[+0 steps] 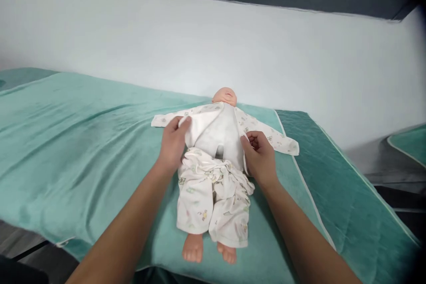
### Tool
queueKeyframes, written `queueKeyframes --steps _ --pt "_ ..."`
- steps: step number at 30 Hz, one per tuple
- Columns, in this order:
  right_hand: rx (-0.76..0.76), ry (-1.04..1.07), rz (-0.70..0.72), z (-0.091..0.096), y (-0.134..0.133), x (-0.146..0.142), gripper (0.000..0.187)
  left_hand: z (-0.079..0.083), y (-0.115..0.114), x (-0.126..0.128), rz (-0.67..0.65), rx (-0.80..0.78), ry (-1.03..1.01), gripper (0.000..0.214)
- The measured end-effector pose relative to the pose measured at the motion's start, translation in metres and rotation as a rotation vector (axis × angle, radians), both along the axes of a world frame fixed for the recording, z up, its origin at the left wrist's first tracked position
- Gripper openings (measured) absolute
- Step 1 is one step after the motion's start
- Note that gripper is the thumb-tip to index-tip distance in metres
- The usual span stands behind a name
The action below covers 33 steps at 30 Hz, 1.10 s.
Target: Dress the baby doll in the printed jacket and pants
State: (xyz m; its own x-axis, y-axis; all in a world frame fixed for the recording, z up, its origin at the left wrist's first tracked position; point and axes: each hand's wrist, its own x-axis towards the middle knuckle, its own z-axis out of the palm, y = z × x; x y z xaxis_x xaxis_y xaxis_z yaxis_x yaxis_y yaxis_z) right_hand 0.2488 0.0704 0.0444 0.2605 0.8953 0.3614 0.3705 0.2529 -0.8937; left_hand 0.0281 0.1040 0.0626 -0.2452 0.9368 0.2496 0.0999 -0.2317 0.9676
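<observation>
Head view: bald plastic baby doll (224, 95) on its back on a soft teal cloth cover (83, 151), long axis running away from the wearer, head toward the plain white wall (199, 44), bare feet toward the near edge, toes up. White long-sleeved cotton jacket (253, 126) with small printed figures lies open at the front, sleeves spread to either side; matching printed trousers (195, 199) cover the legs. Left hand (173, 144) pinches one front panel, lifted and folded back; right hand (261, 155), fingers curled, grips the opposite front edge.
</observation>
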Motion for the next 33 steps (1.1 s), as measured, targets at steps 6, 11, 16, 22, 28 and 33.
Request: queueKeyframes --steps 6,11,16,22,28,33 --pt "-0.019 0.24 -0.039 -0.01 0.003 0.033 0.03 -0.032 0.028 -0.066 0.296 -0.066 0.053 0.025" --pt "-0.09 0.114 -0.183 -0.014 -0.016 0.099 0.037 -0.036 0.016 -0.096 0.376 -0.1 0.382 0.023" --pt "-0.171 -0.243 -0.327 -0.028 -0.044 0.149 0.03 -0.04 0.004 -0.094 0.487 0.007 0.711 0.022" --pt "-0.008 -0.377 -0.005 -0.005 -0.047 0.084 0.027 -0.036 -0.01 -0.048 0.166 0.104 0.392 0.022" --pt "0.06 -0.578 0.506 0.038 -0.02 0.0 0.027 -0.026 -0.029 -0.033 -0.417 -0.134 0.102 0.022" --pt "-0.126 -0.456 0.72 0.048 -0.007 -0.022 0.034 -0.014 -0.036 -0.045 -0.639 -0.122 0.159 0.016"
